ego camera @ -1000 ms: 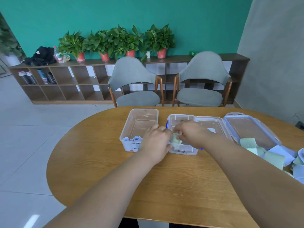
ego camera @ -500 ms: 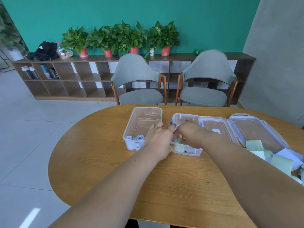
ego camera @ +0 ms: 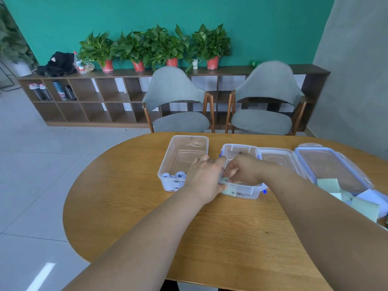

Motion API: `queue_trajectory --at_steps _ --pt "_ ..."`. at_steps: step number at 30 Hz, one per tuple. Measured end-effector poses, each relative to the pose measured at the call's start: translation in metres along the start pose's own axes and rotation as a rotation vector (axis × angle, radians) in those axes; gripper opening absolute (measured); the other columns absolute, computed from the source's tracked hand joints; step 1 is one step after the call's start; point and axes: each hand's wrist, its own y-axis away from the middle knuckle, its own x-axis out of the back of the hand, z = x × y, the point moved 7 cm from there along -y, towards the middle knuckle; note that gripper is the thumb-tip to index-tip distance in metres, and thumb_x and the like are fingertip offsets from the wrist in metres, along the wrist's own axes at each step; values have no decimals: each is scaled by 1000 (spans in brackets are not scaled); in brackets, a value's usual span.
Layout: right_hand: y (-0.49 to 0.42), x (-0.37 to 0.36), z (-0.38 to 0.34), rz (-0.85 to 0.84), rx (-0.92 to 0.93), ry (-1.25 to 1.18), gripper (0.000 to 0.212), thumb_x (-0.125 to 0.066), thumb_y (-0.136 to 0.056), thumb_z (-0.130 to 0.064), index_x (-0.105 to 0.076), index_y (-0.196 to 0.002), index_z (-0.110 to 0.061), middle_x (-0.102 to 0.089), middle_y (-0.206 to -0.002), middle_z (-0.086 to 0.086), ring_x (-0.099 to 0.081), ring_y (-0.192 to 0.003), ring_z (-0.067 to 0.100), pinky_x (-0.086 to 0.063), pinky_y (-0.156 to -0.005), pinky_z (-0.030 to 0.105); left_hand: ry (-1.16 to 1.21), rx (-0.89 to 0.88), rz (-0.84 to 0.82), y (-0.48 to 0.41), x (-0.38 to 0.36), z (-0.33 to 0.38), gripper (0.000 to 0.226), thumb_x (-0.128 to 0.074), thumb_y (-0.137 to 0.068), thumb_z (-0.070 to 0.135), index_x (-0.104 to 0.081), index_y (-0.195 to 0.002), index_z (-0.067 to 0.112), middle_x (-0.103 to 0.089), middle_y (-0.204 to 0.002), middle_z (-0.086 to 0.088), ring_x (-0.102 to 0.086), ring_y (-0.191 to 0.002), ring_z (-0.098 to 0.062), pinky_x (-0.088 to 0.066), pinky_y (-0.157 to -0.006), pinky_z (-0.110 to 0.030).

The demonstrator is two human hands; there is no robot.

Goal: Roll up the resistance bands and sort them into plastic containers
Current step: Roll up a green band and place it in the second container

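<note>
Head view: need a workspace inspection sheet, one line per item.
Surface: oval wooden table.
Job's things: left container holds rolled bands; clip container holds a green band; unrolled bands piled at right.
Clutter: lids beside the containers.
Hands: left hand at clip container's wall, grip hidden; right hand pinches the green band.
Cables: nothing seen.
Surroundings: two chairs, shelf with potted plants.

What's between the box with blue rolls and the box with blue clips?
The left hand, in the head view. It fills the gap, gripping the near left corner of the box with blue clips, right beside the box with blue rolls.
</note>
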Motion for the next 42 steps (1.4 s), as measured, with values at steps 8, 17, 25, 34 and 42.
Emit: queue_trajectory --at_steps 8,17,25,34,42 --pt "-6 -7 11 28 -74 -101 22 -75 -97 -25 -77 -117 -17 -76 -107 -3 -72 -97 12 -58 -97 34 2 8 -1 -1 -3 0 73 -81 -85 45 -46 -146 27 -70 -123 9 -49 -121 -23 -40 -97 -39" --pt "-4 -11 14 10 -147 -162 27 -71 -98 -34 -76 -121 -20 -74 -111 -3 -70 -102 16 -55 -101 38 -3 15 -4 -1 -5 -1 71 -80 -85 45 -48 -146 27 -70 -123 9 -50 -121 -22 -40 -98 -39" --pt "-2 -12 16 -7 -198 -186 29 -71 -98 -34 -76 -122 -18 -75 -108 2 -70 -104 21 -55 -102 43 35 29 -14 0 -8 -2 75 -80 -86 45 -45 -150 30 -69 -127 10 -47 -123 -22 -39 -101 -40" --pt "-1 -10 11 8 -192 -172 25 -69 -100 -34 -77 -117 -18 -73 -107 4 -68 -104 22 -55 -100 40 49 24 -14 2 -4 -1 76 -79 -87 46 -44 -153 30 -68 -131 8 -46 -125 -22 -41 -104 -42" --pt "-1 -7 15 29 -202 -223 20 -66 -99 -29 -79 -110 -18 -78 -101 7 -72 -98 20 -58 -97 42 61 20 -24 1 1 -1 75 -79 -88 46 -44 -152 29 -67 -132 9 -47 -127 -22 -42 -105 -41"
